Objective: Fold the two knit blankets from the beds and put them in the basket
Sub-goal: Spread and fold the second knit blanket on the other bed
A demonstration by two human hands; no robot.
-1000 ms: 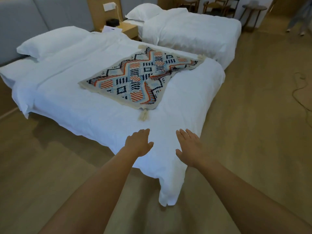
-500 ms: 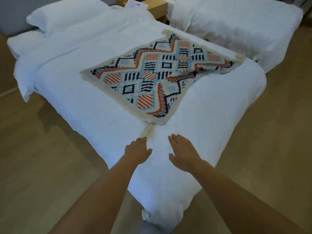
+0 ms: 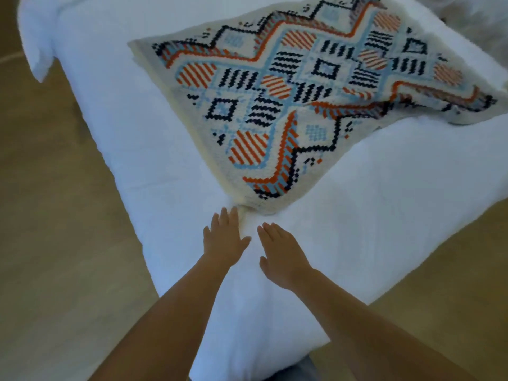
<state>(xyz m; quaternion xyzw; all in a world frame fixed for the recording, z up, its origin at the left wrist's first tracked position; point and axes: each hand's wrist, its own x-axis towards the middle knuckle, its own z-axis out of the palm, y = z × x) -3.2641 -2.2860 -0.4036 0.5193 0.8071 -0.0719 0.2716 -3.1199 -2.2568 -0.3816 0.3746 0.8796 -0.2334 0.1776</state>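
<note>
Neither hand holds anything yet. My left hand (image 3: 224, 237) and right hand (image 3: 283, 254) both reach forward palm-down with the fingers straight.

The knit blanket (image 3: 302, 100) lies spread and unfolded on the white bed (image 3: 123, 138). It is turned diamond-wise, so one corner points straight at me, and its far right part looks slightly rumpled.

A second ago that corner was well ahead of my hands, which were only over the bed's near edge. Since then I have closed in. The blanket now fills the upper half of the view, and both hands are out over the duvet. I take that to mean the approach is about done and the first pick-up is the step in hand. No folding has begun.

The near corner, with its pale tassel (image 3: 243, 214), sits just beside my left fingertips (image 3: 233, 213). It may be touching them, but the blur does not let me say. The right hand is a little short of the corner and to its right, apart from the knit.

Wood floor (image 3: 55, 229) flanks the bed on both sides. I see no basket and no second blanket from here.
</note>
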